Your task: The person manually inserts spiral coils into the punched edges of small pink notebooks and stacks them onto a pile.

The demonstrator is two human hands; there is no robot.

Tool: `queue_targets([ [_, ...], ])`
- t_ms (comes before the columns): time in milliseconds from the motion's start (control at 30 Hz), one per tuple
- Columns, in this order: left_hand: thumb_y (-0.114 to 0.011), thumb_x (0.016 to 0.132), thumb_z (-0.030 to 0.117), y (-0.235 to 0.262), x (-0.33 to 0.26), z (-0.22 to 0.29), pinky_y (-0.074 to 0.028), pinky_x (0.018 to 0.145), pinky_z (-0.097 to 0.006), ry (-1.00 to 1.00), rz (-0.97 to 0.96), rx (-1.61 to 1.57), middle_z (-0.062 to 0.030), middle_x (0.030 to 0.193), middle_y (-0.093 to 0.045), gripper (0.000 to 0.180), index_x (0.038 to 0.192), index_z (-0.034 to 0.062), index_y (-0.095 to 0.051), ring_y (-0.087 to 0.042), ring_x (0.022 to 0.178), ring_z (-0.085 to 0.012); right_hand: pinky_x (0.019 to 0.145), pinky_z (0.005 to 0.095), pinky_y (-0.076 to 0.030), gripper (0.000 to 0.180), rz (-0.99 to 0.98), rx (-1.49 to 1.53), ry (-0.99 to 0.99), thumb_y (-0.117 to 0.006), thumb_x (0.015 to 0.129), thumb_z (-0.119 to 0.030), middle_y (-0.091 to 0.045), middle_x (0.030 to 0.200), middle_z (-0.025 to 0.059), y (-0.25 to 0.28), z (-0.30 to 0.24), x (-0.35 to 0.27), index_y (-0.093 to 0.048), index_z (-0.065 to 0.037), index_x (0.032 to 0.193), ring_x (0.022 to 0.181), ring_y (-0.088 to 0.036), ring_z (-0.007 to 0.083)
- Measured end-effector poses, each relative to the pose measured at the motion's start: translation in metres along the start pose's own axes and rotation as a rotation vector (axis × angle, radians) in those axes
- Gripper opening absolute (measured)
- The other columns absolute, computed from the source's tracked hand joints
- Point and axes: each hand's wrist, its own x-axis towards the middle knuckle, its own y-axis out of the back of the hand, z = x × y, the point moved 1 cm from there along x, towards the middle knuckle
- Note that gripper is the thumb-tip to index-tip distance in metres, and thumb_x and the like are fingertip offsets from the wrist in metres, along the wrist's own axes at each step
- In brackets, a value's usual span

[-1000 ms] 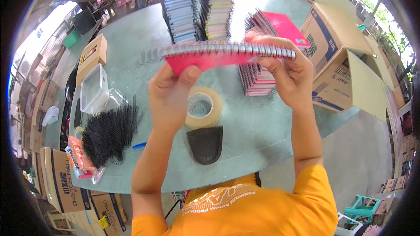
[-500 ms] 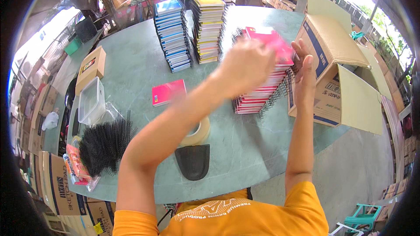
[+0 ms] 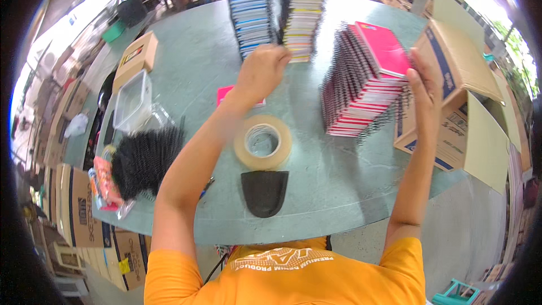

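Observation:
My right hand [image 3: 427, 86] is at the right edge of a tall stack of pink spiral notebooks [image 3: 370, 99], thumb and fingers against the corner of the top pink notebook [image 3: 383, 48]. The black spiral bindings stick out on both sides of the stack. My left hand [image 3: 262, 72] hangs over the table with curled fingers, just nearer than the stack of blue notebooks [image 3: 251, 20]. What its fingers hold, if anything, is hidden. Under that wrist lies a single pink notebook [image 3: 224, 94], mostly covered. A stack of yellow notebooks [image 3: 299, 22] stands beside the blue one.
An open cardboard box [image 3: 451, 73] lies right of the pink stack. A tape roll [image 3: 282, 147] and a black rounded pad [image 3: 264, 192] are near me. On the left are black spiral coils [image 3: 145, 161], a clear plastic tub [image 3: 131, 101] and a small brown box [image 3: 135, 59].
My left hand has left the pink stack and moved left, now over the lone pink notebook. My right hand has come against the top notebook's corner. The view has shifted.

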Motion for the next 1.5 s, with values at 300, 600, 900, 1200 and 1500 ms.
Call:
queue_targets([
  [300,-0.062,0.076,0.020,-0.026,-0.151,-0.125,-0.048,0.073,-0.040,-0.003,-0.158,0.574,-0.0099,0.098,-0.064,0.032,0.103,0.0039,-0.059,-0.058,0.093,-0.0284,0.094,0.0350,-0.040,0.027,-0.026,0.253,0.487,-0.056,0.086,-0.008,-0.060,0.113,0.0160,-0.049,-0.077,-0.048,-0.058,0.004,0.109,0.106,-0.056,0.0240],
  [600,-0.056,0.086,0.022,0.034,-0.120,-0.005,-0.047,0.071,-0.038,0.592,-0.093,-0.393,-0.0177,0.088,-0.064,0.024,0.100,0.0033,-0.062,-0.063,0.081,-0.0268,0.088,0.0323,-0.043,0.034,-0.271,0.604,-0.258,-0.065,0.084,-0.018,-0.063,0.105,0.0116,-0.179,0.003,-0.071,-0.058,0.005,0.109,0.100,-0.057,0.0180],
  [900,-0.056,0.083,0.026,0.078,-0.241,-0.101,-0.047,0.075,-0.043,0.615,-0.343,0.573,-0.0175,0.086,-0.064,0.025,0.089,0.0018,-0.060,-0.060,0.085,-0.0342,0.062,0.0278,-0.047,0.017,-0.886,0.076,0.147,-0.058,0.081,-0.005,-0.064,0.077,0.0122,-0.168,-0.066,-0.064,-0.062,0.000,0.097,0.066,-0.059,0.0154],
  [1200,-0.057,0.084,0.021,0.110,-0.227,-0.092,-0.045,0.068,-0.046,0.733,-0.242,0.310,-0.0185,0.084,-0.063,0.020,0.093,0.0047,-0.052,-0.059,0.081,-0.0388,0.066,0.0423,-0.046,0.019,-0.835,-0.258,0.355,-0.064,0.076,-0.017,-0.063,0.082,0.0144,-0.208,-0.074,-0.087,-0.061,-0.005,0.090,0.076,-0.060,0.0340],
  [1500,-0.057,0.072,0.002,0.054,-0.201,-0.018,-0.049,0.066,-0.047,0.494,-0.512,0.526,-0.0124,0.081,-0.058,0.071,0.138,0.0114,-0.030,-0.062,0.073,-0.0307,0.070,0.0431,-0.047,0.033,-0.839,-0.246,0.440,-0.066,0.074,-0.021,-0.064,0.087,0.0125,-0.227,-0.068,-0.103,-0.058,-0.011,0.104,0.082,-0.061,0.0311],
])
